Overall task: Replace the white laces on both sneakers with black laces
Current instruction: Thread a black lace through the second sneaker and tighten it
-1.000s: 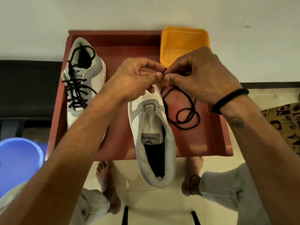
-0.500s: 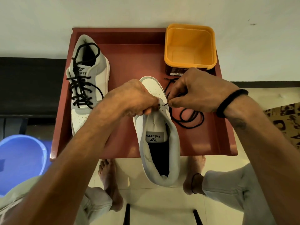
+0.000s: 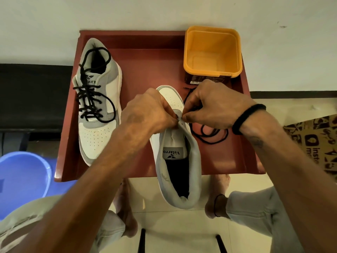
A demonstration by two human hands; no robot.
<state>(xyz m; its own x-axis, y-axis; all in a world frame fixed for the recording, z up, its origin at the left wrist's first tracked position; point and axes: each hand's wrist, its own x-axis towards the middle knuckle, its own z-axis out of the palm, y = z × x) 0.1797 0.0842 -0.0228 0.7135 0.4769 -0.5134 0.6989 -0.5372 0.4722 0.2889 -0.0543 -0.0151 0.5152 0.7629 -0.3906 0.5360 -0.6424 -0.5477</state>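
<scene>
1. Where the red table [image 3: 145,70] meets the pale wall, an empty orange tub [image 3: 211,52] at the far right corner, set on a dark box of which only the near edge shows.
2. Off the table's left side, a blue plastic basin [image 3: 23,179] on the floor; to the right, a patterned brown bag [image 3: 317,141]; below the near edge, bare feet on pale tiles and grey trouser legs.
3. On the table's left part, a laced sneaker [image 3: 98,106], black lace through its eyelets, long axis near to far, toe toward the person, heel toward the wall.
4. At centre, an unlaced sneaker [image 3: 178,161] turned the opposite way: toe toward the wall, heel hanging past the table's near edge, tongue label facing up.
5. Just right of that shoe, a loose black lace [image 3: 209,132] coiled on the table, one end running up to the right hand.
6. Left hand [image 3: 147,112] with fingers curled, gripping the unlaced sneaker at its forward eyelets and covering the left side of the toe.
7. Right hand [image 3: 215,105], black band at the wrist, pinching the loose black lace's tip against the eyelet area, fingertips almost meeting those of the left hand.
</scene>
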